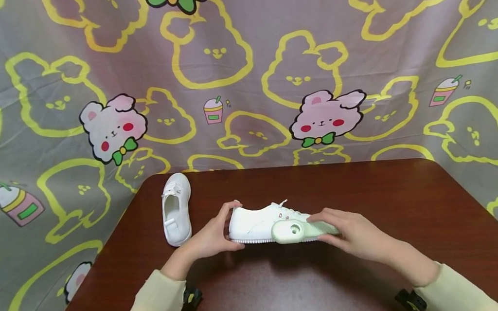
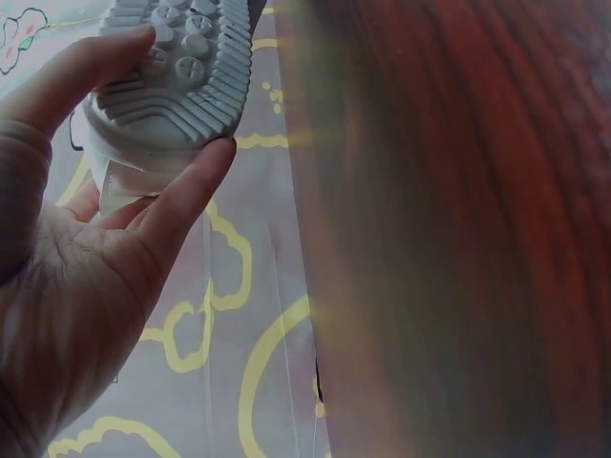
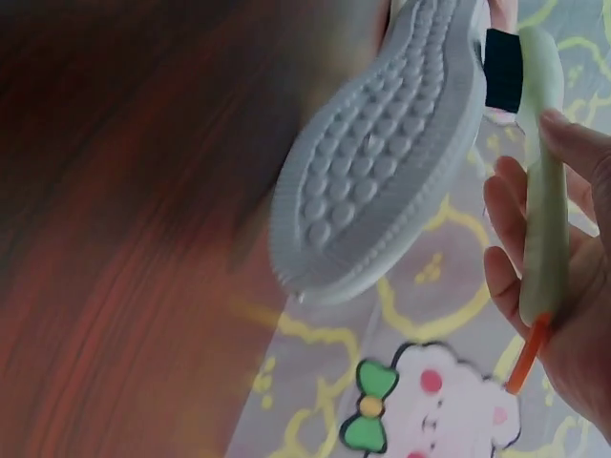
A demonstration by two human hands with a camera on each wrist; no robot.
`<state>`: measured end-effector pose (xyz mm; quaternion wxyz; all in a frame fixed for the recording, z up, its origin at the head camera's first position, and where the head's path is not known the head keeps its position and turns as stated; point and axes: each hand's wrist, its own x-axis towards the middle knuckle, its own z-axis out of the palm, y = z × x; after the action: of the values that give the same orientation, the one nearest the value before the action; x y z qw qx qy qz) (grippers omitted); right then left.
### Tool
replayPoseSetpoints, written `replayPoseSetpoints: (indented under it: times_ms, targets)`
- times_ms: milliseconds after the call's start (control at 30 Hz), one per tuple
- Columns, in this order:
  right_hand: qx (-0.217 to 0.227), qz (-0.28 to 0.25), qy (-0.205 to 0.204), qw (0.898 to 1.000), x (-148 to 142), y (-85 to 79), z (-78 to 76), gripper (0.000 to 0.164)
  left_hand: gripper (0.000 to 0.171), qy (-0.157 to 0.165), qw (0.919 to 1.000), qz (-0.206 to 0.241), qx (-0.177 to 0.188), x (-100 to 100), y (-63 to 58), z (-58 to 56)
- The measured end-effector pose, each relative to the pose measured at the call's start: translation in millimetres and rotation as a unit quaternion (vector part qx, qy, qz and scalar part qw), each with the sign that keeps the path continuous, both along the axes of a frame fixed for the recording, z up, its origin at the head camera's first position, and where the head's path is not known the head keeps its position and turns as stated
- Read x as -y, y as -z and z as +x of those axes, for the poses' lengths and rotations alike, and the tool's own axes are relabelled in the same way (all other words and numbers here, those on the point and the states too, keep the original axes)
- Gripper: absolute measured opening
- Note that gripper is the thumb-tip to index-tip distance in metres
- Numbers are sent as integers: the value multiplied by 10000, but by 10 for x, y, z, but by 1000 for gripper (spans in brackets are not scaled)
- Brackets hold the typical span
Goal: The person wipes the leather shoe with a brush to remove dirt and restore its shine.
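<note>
A white lace-up shoe (image 1: 254, 223) is held sideways above the table, its toe pointing right. My left hand (image 1: 209, 234) grips the heel, thumb on the studded sole (image 2: 181, 57) and fingers around the back. In my right hand (image 1: 356, 232) is a pale green shoe brush (image 1: 287, 231), gripped by its handle. The dark bristles (image 3: 503, 72) are against the side of the shoe, and an orange loop (image 3: 530, 353) hangs from the handle's end. The brush head covers part of the shoe's near side in the head view.
The other white shoe (image 1: 177, 210) stands upright on the brown table (image 1: 365, 185) at the back left, toe away from me. A grey curtain (image 1: 244, 92) with yellow bear outlines hangs behind the table and along both sides.
</note>
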<state>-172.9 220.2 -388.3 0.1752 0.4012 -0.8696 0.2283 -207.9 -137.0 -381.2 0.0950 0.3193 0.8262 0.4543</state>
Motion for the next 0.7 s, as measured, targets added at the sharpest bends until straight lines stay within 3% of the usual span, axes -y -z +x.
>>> replayPoseSetpoints:
  times_ms: [200, 333, 467, 600, 700]
  targets:
    - [167, -43, 991, 9949, -207, 13, -76, 44, 87, -47, 10000, -65, 50, 2, -25, 19]
    - [31, -113, 1295, 9915, -279, 4, -83, 44, 86, -55, 9999, -138, 42, 0, -35, 29]
    - [148, -251, 945, 9951, -217, -25, -9, 45, 86, -54, 9999, -132, 20, 5, -17, 14]
    - [300, -84, 219, 9993, -101, -21, 78, 44, 90, -81, 9999, -66, 5, 34, 153, -92]
    - [261, 42, 61, 9996, -69, -13, 94, 43, 94, -80, 9999, -79, -37, 55, 283, -176]
